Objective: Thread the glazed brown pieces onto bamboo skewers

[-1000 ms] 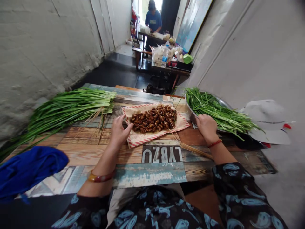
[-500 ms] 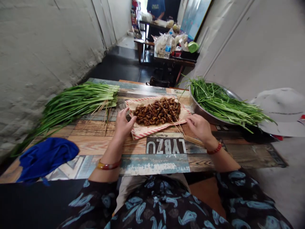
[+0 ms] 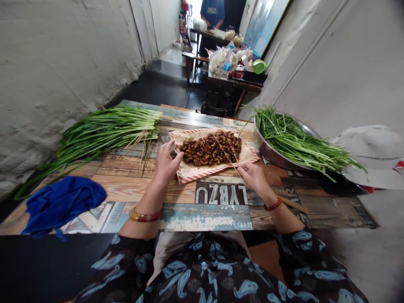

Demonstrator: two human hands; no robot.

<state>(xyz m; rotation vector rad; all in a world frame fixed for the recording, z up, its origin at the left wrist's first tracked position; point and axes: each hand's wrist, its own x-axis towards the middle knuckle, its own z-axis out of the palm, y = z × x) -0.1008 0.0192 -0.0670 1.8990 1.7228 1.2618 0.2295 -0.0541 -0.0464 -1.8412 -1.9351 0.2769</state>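
A heap of glossy brown, pupa-like pieces (image 3: pixel 211 147) lies on cream paper with a red-striped border (image 3: pixel 192 176). My left hand (image 3: pixel 166 162) is at the paper's left edge, thumb and fingers apart, the thumb reaching near the heap. At the lower right corner, my right hand (image 3: pixel 252 174) is closed in a pinch on a thin wooden skewer (image 3: pixel 234 166), whose far end points into the heap. Beneath my right wrist lies a bundle of more skewers (image 3: pixel 293 205). Other loose skewers (image 3: pixel 143 153) lie left of my left hand, against the long green stalks (image 3: pixel 110 128).
A metal basin (image 3: pixel 268 151) of green stalks stands on the right, beside a white cap (image 3: pixel 372 147). A blue cloth (image 3: pixel 65 204) lies at the left front. Beyond the table (image 3: pixel 205 216) are a bottle (image 3: pixel 227 63), plastic bags, and a person in blue (image 3: pixel 212 12).
My right hand has moved left and inward from the paper's right corner and now pinches a skewer by the heap. My left hand stays at the paper's left edge. The view has shifted slightly.
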